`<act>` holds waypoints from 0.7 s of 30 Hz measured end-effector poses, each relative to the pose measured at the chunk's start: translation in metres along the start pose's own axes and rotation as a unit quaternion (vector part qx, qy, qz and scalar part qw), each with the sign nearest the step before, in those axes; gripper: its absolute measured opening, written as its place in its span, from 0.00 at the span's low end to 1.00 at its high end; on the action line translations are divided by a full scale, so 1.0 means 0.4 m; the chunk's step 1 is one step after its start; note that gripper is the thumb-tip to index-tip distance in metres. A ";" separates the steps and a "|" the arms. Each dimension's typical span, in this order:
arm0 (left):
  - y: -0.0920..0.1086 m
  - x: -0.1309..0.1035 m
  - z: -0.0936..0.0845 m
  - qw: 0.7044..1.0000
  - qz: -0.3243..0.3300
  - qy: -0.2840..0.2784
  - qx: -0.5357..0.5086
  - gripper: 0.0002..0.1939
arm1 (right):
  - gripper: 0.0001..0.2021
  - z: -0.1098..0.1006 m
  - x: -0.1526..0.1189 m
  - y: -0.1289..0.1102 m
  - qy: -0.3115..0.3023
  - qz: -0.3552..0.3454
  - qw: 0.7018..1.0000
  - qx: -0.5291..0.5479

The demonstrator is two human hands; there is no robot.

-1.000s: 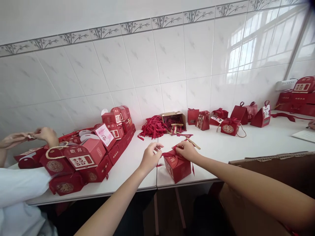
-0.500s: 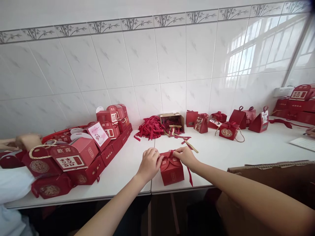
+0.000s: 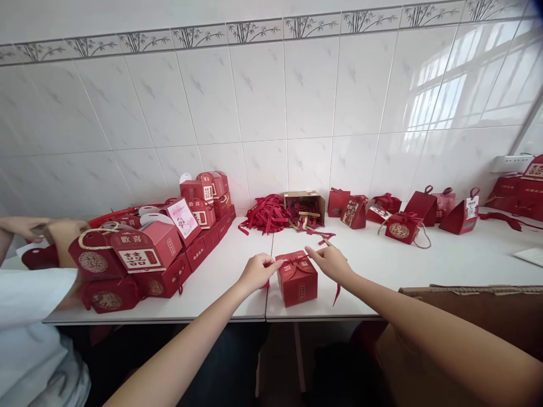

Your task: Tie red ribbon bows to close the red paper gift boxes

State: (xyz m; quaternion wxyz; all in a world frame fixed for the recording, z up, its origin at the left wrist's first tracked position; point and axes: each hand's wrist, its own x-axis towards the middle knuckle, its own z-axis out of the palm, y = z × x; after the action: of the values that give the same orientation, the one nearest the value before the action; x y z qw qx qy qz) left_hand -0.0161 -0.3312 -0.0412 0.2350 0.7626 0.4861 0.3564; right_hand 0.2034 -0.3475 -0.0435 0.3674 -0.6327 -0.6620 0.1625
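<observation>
A red gift box (image 3: 297,287) stands upright on the white table in front of me, its curved top flaps folded in. Across its top runs a thin red ribbon (image 3: 296,259), crossed at the middle. At the box's left side my left hand (image 3: 258,270) is closed, pinching one end of the ribbon between thumb and forefinger. My right hand (image 3: 330,263), to the right of the box, is closed on the other end, and a tail of ribbon hangs below it. The ribbon looks drawn out sideways between both hands.
Stacked red boxes (image 3: 146,254) fill the left side, where a co-worker's hands (image 3: 63,232) work. A ribbon pile (image 3: 268,213) and an open carton (image 3: 322,210) lie by the wall. Finished-looking boxes (image 3: 399,229) stand right. A large cardboard box (image 3: 466,299) borders the table's front right.
My hands have moved apart from the middle of the box top, drawing the ribbon outward to both sides. The view has shifted slightly left.
</observation>
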 end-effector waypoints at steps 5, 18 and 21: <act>0.004 0.003 -0.010 0.998 -0.004 -0.033 -0.045 0.21 | 0.28 0.003 -0.005 0.004 -0.023 -0.005 0.998 -0.060; -0.029 0.016 -0.065 0.976 -0.149 -0.114 -0.114 0.19 | 0.16 -0.024 -0.023 -0.019 -0.004 -0.051 0.987 -0.152; -0.027 0.026 -0.091 0.938 -0.199 -0.254 -0.130 0.11 | 0.10 -0.027 -0.016 -0.018 0.021 -0.079 0.985 -0.155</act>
State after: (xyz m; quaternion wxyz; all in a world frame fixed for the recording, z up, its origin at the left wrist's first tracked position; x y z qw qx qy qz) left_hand -0.0475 -0.3168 -0.0223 0.5136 0.6786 0.5014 0.1564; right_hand 0.2053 -0.3573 -0.0331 0.2909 -0.6311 -0.7189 0.0153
